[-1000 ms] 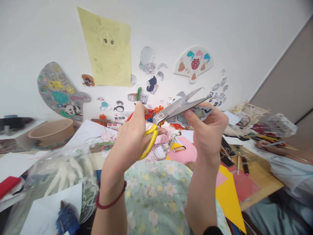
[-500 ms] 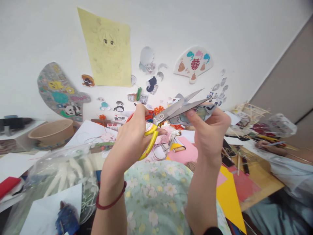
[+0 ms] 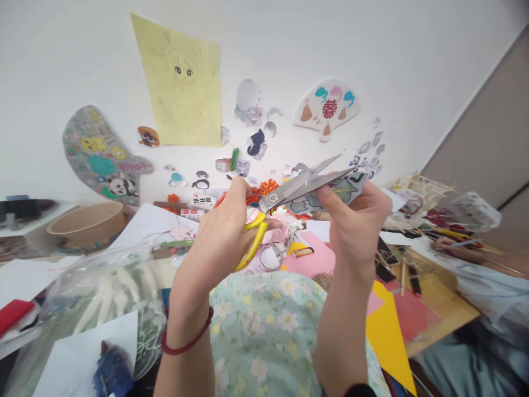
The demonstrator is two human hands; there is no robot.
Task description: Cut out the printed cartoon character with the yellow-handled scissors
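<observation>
My left hand (image 3: pixel 225 237) is closed around the yellow and red handles of a pair of scissors (image 3: pixel 270 199). The blades point up to the right and stand a little apart. Between and behind them lies a printed paper cutout (image 3: pixel 351 186) with a grey-green drawing and a dark mark at its right end. My right hand (image 3: pixel 357 220) pinches this cutout, thumb in front; the other fingers are partly hidden behind it. Part of the cutout shows below the blades. Both hands are raised above the cluttered table, in front of the wall.
At the right, another person's hand (image 3: pixel 458 249) holds a pen over paper. Craft scraps, pink paper (image 3: pixel 316 259) and yellow paper (image 3: pixel 390 331) lie below. A brown bowl (image 3: pixel 88 223) and a plastic bag (image 3: pixel 103 292) are at left. Cutouts and a yellow drawing (image 3: pixel 182 99) hang on the wall.
The scissor blades have closed slightly, their tips nearer each other. My right hand and the cutout have shifted very little. Otherwise the scene looks the same.
</observation>
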